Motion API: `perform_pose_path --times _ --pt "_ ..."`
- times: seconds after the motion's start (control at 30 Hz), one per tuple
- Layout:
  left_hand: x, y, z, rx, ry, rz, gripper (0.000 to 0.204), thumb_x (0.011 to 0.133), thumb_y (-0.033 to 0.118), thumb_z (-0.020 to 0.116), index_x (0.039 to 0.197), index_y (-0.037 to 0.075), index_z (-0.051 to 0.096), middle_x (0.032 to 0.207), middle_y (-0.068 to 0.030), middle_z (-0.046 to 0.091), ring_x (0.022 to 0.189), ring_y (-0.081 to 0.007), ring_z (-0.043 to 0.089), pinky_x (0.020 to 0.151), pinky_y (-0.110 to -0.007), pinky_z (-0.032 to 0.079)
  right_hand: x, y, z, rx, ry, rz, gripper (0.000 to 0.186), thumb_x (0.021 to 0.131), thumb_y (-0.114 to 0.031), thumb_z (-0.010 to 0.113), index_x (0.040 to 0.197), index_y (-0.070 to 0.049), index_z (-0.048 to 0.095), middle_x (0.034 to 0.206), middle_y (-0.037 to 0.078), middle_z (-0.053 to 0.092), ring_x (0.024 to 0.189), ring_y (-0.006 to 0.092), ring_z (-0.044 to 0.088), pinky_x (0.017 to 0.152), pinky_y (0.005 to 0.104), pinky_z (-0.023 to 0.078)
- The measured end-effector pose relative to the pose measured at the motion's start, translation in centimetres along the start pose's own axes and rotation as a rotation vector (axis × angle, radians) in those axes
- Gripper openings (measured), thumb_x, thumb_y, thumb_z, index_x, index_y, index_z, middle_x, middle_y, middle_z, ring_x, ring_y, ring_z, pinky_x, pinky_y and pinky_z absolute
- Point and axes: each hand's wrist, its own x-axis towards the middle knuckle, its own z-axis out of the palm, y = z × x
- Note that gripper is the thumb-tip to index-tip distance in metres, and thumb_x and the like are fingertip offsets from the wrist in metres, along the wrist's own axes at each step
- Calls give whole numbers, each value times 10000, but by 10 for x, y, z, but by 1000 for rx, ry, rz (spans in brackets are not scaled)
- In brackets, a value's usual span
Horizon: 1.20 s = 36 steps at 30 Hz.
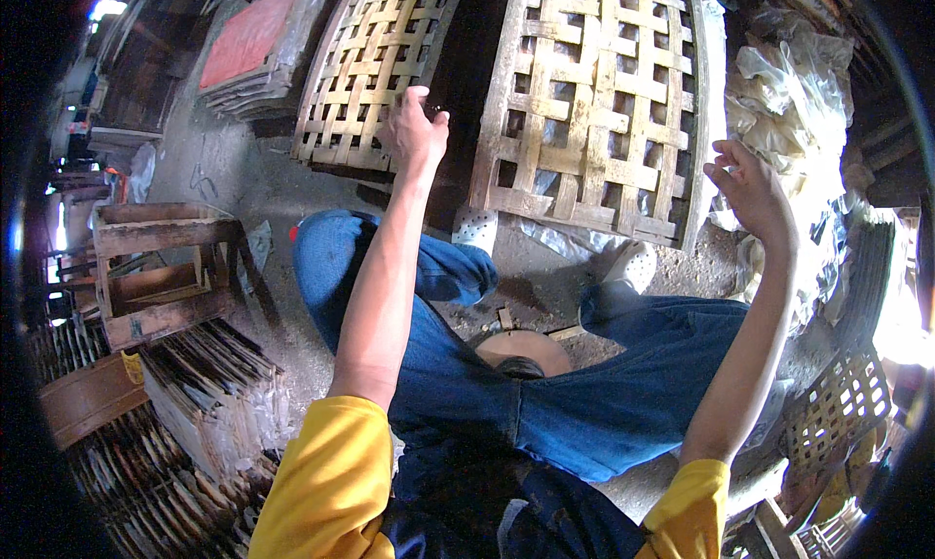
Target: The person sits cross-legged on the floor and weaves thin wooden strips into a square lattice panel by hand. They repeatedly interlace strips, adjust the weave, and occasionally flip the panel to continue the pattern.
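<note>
My left hand hovers by the right edge of a slatted woven panel, thumb and forefinger apart, nothing seen between them. A larger woven panel of pale flat strips in a wooden frame lies in front of me, tilted slightly. Just off its right side is my right hand, fingers loosely bent and apart, with no object visible in it. Whether that hand touches the frame I cannot tell.
Crumpled translucent plastic sheeting is heaped at the right. On the left are a wooden box frame, stacked thin sheets and a pile topped in red. Another woven panel leans at the lower right. A round seat is under me.
</note>
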Motion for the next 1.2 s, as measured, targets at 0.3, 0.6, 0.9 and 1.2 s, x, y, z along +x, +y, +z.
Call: perform_pose_path --times 0.3,0.6,0.9,1.2 --pt "-4 32 1 -197 -36 455 268 841 222 765 1103 193 714 1116 -73 635 996 -318 628 881 -419 520 2 3 1 -1 -7 -15 463 940 -310 693 1327 -76 596 1198 176 695 755 240 736 771 387 575" --pt "-11 44 14 -246 -87 494 72 893 156 693 944 143 643 921 -87 614 892 -315 642 746 -419 546 -4 15 2 47 -25 7 443 948 -281 686 1321 -59 595 1185 170 694 830 241 736 788 392 575" --pt "-18 48 20 -308 -99 489 69 913 79 642 979 72 623 963 -161 596 882 -366 631 776 -454 533 -2 19 2 17 -8 -24 430 952 -272 679 1315 -56 598 1183 189 692 929 280 727 818 398 577" --pt "-23 47 19 -357 -58 482 87 937 91 635 1015 52 633 981 -170 611 904 -383 643 770 -462 537 -3 10 1 17 -21 9 420 951 -282 679 1309 -75 606 1194 184 691 911 281 733 823 410 578"
